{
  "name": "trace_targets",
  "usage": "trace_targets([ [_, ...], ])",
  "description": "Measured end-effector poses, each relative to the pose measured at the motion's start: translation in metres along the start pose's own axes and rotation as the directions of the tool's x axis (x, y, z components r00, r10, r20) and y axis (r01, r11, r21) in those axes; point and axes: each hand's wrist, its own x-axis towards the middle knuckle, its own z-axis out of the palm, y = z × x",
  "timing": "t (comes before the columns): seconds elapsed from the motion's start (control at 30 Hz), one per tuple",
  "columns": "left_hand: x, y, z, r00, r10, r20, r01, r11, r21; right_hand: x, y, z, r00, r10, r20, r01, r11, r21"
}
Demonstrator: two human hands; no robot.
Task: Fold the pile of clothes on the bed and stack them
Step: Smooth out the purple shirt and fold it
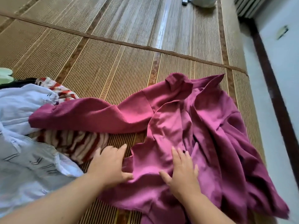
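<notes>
A magenta long-sleeved garment (202,126) lies rumpled on the woven bed mat (100,59), one sleeve stretched out to the left over the pile. My left hand (108,164) lies flat with straight fingers at the garment's left hem edge, thumb touching the cloth. Flat on the magenta cloth a little to the right rests my right hand (182,172), its fingers spread. The pile at the left holds a pale blue shirt (19,107), a grey-white printed garment (32,160) and a red-and-cream striped piece (77,143).
The mat's right edge meets a pale sheet and a dark wooden bed frame (275,97). A white bundle (203,1) and a small dark object lie at the far end of the mat. A green item (5,75) peeks in at the left edge.
</notes>
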Motion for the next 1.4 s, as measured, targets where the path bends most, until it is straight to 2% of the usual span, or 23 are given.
trace_targets([
  [0.07, -0.012, 0.013, 0.012, 0.994, -0.088, 0.07, 0.089, 0.996, -0.008, -0.024, 0.018, 0.003, 0.996, 0.067, 0.052, -0.068, 0.998, 0.011],
  [0.13, -0.024, 0.017, 0.013, 0.993, -0.074, 0.092, 0.079, 0.995, -0.059, -0.047, 0.026, 0.005, 0.994, 0.076, 0.082, -0.075, 0.997, -0.015],
  [0.2, -0.041, 0.022, 0.01, 0.996, -0.002, 0.084, 0.026, 0.958, -0.285, -0.065, 0.025, 0.007, 1.0, 0.005, -0.021, -0.004, 0.997, 0.083],
  [0.23, -0.053, 0.029, 0.005, 0.994, 0.052, 0.092, -0.009, 0.91, -0.415, -0.072, 0.021, 0.006, 0.993, -0.017, -0.117, 0.043, 0.974, 0.221],
  [0.27, -0.066, 0.039, -0.002, 0.988, 0.119, 0.096, -0.051, 0.846, -0.53, -0.077, 0.014, 0.003, 0.986, 0.008, -0.168, 0.06, 0.916, 0.398],
  [0.3, -0.08, 0.054, -0.007, 0.976, 0.192, 0.101, -0.092, 0.786, -0.612, -0.081, 0.005, -0.003, 0.99, 0.058, -0.126, 0.024, 0.822, 0.57],
  [0.33, -0.091, 0.07, -0.012, 0.958, 0.268, 0.098, -0.14, 0.742, -0.656, -0.082, -0.003, -0.011, 0.996, 0.083, -0.027, -0.04, 0.703, 0.71],
  [0.4, -0.105, 0.11, -0.011, 0.917, 0.386, 0.097, -0.233, 0.719, -0.654, -0.084, -0.009, -0.027, 0.987, 0.073, 0.143, -0.16, 0.532, 0.831],
  [0.43, -0.109, 0.131, -0.009, 0.899, 0.422, 0.115, -0.254, 0.718, -0.648, -0.084, -0.006, -0.034, 0.982, 0.078, 0.173, -0.188, 0.535, 0.824],
  [0.5, -0.115, 0.167, -0.005, 0.874, 0.459, 0.158, -0.262, 0.72, -0.642, -0.082, 0.015, -0.043, 0.976, 0.165, 0.141, -0.215, 0.656, 0.723],
  [0.57, -0.115, 0.184, 0.004, 0.878, 0.46, 0.131, -0.26, 0.69, -0.676, -0.081, 0.048, -0.053, 0.955, 0.283, 0.087, -0.281, 0.772, 0.57],
  [0.63, -0.111, 0.179, 0.017, 0.947, 0.317, 0.056, -0.192, 0.697, -0.691, -0.082, 0.078, -0.059, 0.919, 0.389, 0.066, -0.372, 0.799, 0.474],
  [0.7, -0.102, 0.163, 0.033, 0.996, -0.017, -0.09, -0.049, 0.734, -0.678, -0.085, 0.1, -0.055, 0.88, 0.468, 0.077, -0.453, 0.781, 0.429],
  [0.77, -0.09, 0.143, 0.045, 0.936, -0.331, -0.118, 0.176, 0.732, -0.658, -0.09, 0.11, -0.044, 0.872, 0.48, 0.097, -0.474, 0.779, 0.41],
  [0.8, -0.084, 0.133, 0.05, 0.918, -0.394, -0.048, 0.285, 0.738, -0.612, -0.093, 0.11, -0.036, 0.876, 0.47, 0.105, -0.47, 0.789, 0.396],
  [0.83, -0.078, 0.125, 0.054, 0.918, -0.394, 0.045, 0.354, 0.763, -0.54, -0.095, 0.109, -0.028, 0.881, 0.461, 0.112, -0.466, 0.799, 0.38],
  [0.9, -0.07, 0.118, 0.059, 0.934, -0.296, 0.203, 0.357, 0.813, -0.46, -0.1, 0.104, -0.012, 0.869, 0.479, 0.127, -0.489, 0.789, 0.371],
  [1.0, -0.068, 0.124, 0.061, 0.97, -0.136, 0.201, 0.22, 0.844, -0.489, -0.107, 0.097, 0.008, 0.815, 0.566, 0.122, -0.555, 0.705, 0.441],
  [1.03, -0.068, 0.125, 0.063, 0.979, -0.108, 0.175, 0.188, 0.813, -0.552, -0.108, 0.096, 0.011, 0.801, 0.589, 0.111, -0.57, 0.691, 0.444],
  [1.1, -0.071, 0.121, 0.065, 0.983, -0.095, 0.156, 0.18, 0.654, -0.735, -0.108, 0.098, 0.013, 0.792, 0.606, 0.072, -0.571, 0.695, 0.438],
  [1.17, -0.076, 0.105, 0.064, 0.98, -0.134, 0.145, 0.195, 0.526, -0.828, -0.109, 0.104, 0.008, 0.779, 0.626, 0.021, -0.56, 0.681, 0.472],
  [1.27, -0.082, 0.064, 0.067, 0.947, -0.304, 0.105, 0.278, 0.611, -0.741, -0.116, 0.117, -0.002, 0.77, 0.637, -0.022, -0.539, 0.67, 0.511],
  [1.4, -0.084, 0.033, 0.06, 0.888, -0.456, 0.062, 0.398, 0.694, -0.6, -0.127, 0.127, -0.004, 0.795, 0.606, 0.035, -0.548, 0.692, 0.47],
])
